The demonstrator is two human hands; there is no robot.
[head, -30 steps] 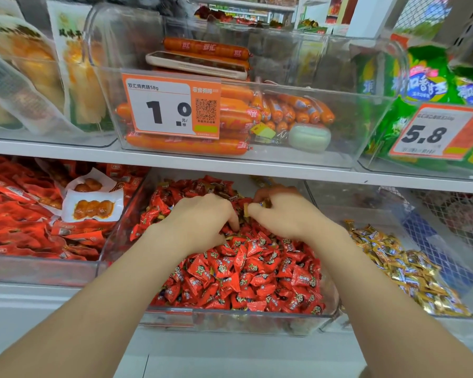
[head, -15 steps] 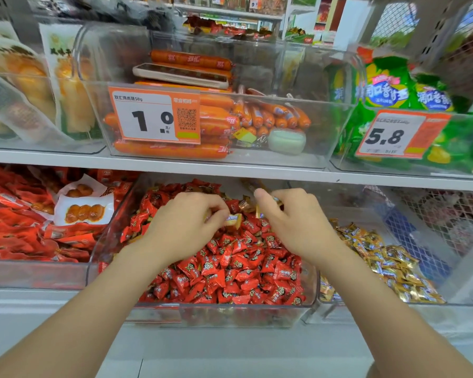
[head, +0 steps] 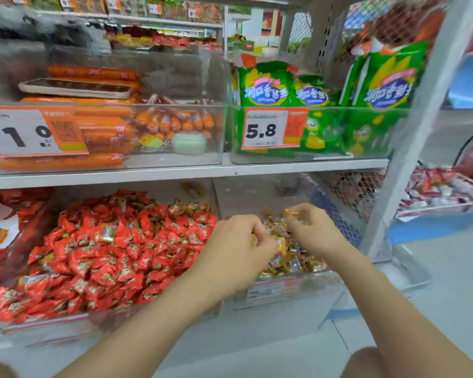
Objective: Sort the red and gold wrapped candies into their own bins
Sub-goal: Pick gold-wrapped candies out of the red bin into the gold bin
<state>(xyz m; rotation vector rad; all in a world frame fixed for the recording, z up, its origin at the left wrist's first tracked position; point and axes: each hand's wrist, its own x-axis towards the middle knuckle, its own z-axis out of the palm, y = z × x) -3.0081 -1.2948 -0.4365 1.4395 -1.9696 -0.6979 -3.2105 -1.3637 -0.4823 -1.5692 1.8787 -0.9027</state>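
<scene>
Glossy, crinkled foil pillows fill clear plastic bins (head: pixel 290 291). The left hand (head: pixel 236 248) pinches a gold candy (head: pixel 281 245) and the right hand (head: pixel 313 231) pinches a second gold candy (head: pixel 292 213), both above the gold heap (head: pixel 292 264). Red candies (head: pixel 107 255) lie left of both.

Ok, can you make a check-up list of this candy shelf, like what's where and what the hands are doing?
Surface: white lower shelf carrying clear bins side by side.
Job's things: red candies fill the red bin; gold candies lie in the gold bin; a few gold strays sit at the red bin's back.
Clutter: sausages, a pale green jar and green snack bags in bins above.
Hands: both over the gold bin; left hand pinches a gold candy in its fingers, right hand pinches another.
Cables: nothing seen.
Surroundings: price tag, wire mesh side panel, more shop shelves behind.
</scene>
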